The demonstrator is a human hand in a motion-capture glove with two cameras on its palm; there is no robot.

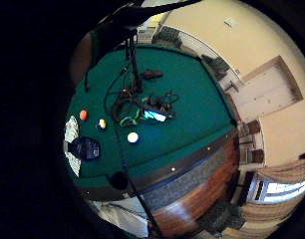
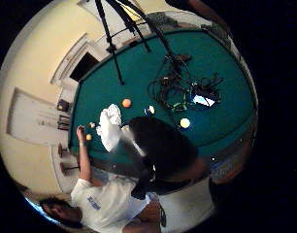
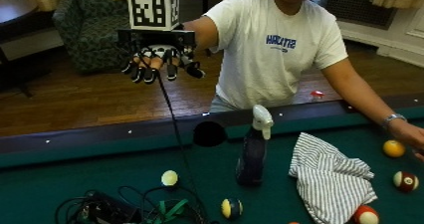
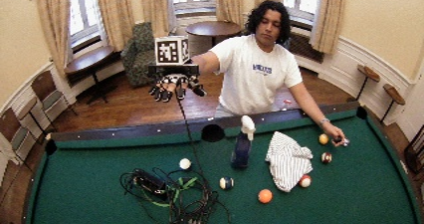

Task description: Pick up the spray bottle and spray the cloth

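Spanning the scene, a green-felt pool table serves as the worktop (image 3: pixel 79 179), with a dark rail and a corner-side pocket (image 3: pixel 209 134) along its near edge. A person in a white T-shirt (image 3: pixel 278 59) stands behind that rail. The gloved right hand (image 3: pixel 159 64) is raised in the air beyond the rail, well above the felt and well apart from every object on it. Its fingers (image 3: pixel 171 70) hang spread and only slightly bent, pointing downward, and hold nothing.

The striped cloth (image 3: pixel 331 181) lies crumpled on the felt, far below the fingers and off toward the person's bare-hand side. A tangle of black cables and a small box (image 3: pixel 99 209) sits on the felt below the fingers, toward the camera.

The spray bottle (image 3: pixel 252 152), dark blue with a white trigger head, stands upright on the felt just beside the cloth, between the cloth and the pocket. It is well below the fingers and untouched.

Billiard balls lie scattered: a white ball (image 3: pixel 169 177) nearly under the fingers, a dark striped ball (image 3: pixel 230 208) past the bottle's base, and a yellow ball (image 3: pixel 393 148) and two red-and-white balls (image 3: pixel 405 180) beyond the cloth. The bare left hand (image 3: pixel 411 137) rests on the felt near the yellow ball.

In the thumb side palm view, the bottle (image 2: pixel 160 145) shows below the palm.
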